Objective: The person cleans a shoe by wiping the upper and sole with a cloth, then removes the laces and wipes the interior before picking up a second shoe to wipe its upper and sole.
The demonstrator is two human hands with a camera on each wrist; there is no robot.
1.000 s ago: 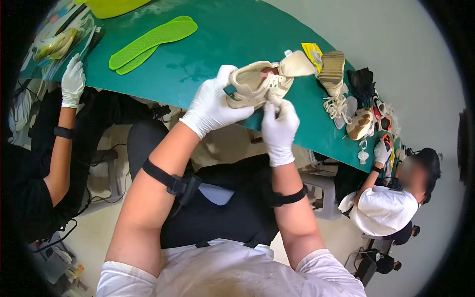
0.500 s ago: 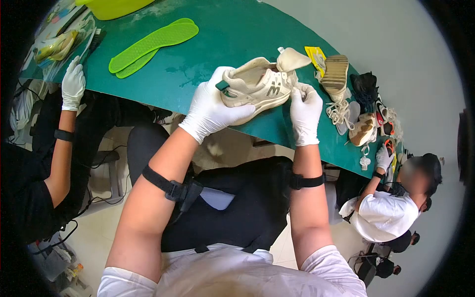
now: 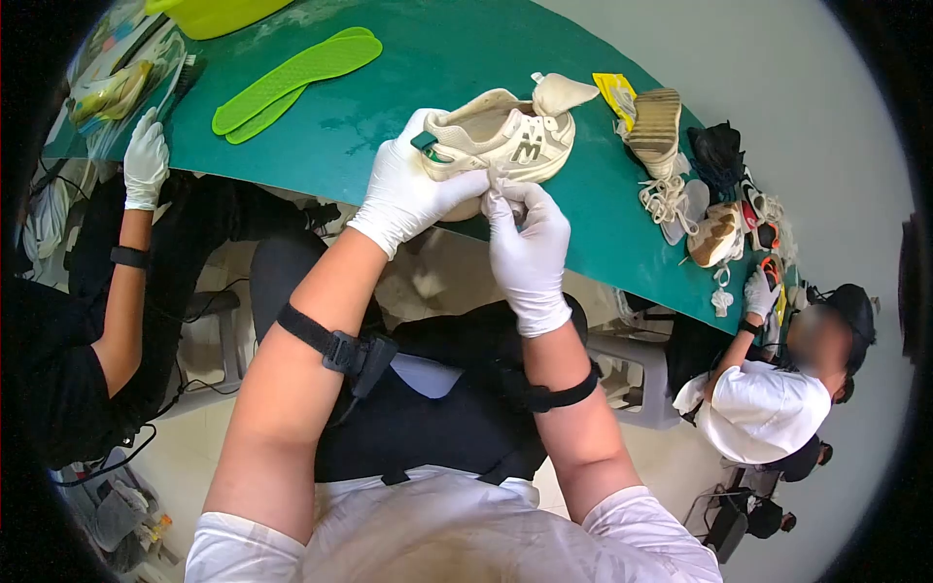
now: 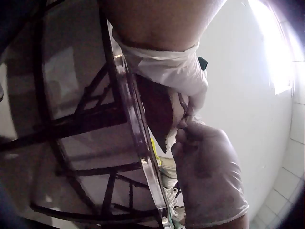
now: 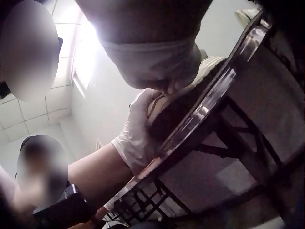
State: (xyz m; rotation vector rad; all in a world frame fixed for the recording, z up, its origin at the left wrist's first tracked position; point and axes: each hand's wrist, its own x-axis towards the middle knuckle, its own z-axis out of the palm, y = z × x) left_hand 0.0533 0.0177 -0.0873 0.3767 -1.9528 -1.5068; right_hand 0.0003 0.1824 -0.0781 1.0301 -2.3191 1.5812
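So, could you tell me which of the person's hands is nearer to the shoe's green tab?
Left. The left hand grips the heel end of the shoe, right beside the green tab; the right hand is at the shoe's near side, farther off.

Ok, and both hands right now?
Left hand: closed around the cream mesh sneaker, at its heel.
Right hand: fingers curled at the sneaker's near side; whether they pinch anything cannot be told.

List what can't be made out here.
- Whether the right hand pinches anything: head view, its fingers cover it.
- Far side of the held shoe: head view, turned away.
- Middle of the lower insole: head view, under the upper insole.
- Rest of the yellow-green tub: head view, top edge.
- Face of the person at right: head view, blurred.
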